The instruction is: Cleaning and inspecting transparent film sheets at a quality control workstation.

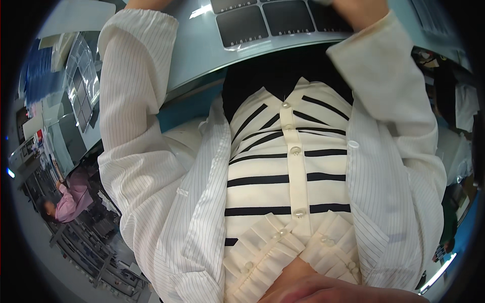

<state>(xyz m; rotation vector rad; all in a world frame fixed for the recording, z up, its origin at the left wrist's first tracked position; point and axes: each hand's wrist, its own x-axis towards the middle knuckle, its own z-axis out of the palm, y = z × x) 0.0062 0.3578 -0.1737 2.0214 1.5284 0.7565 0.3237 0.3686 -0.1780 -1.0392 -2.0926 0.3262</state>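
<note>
My left hand [146,4] shows only its wrist at the upper edge, left of the dark squares; its fingers are out of the picture. My right hand [361,11] reaches over the right end of those squares, and its fingers are cut off or hidden. A small pale thing lies beside it at the upper edge, too little seen to name. Rows of dark, round-cornered square panels [289,18] with small light marks along their lower edges lie on the pale table [194,55]. They have a shiny clear border. I cannot tell whether either hand holds anything.
The table's near edge curves close in front of my body. At the left, a clear plastic sheet with similar dark panels [81,98] lies near blue strips [38,76]. A person in pink [73,199] is farther left. Translucent plastic [459,156] hangs at the right.
</note>
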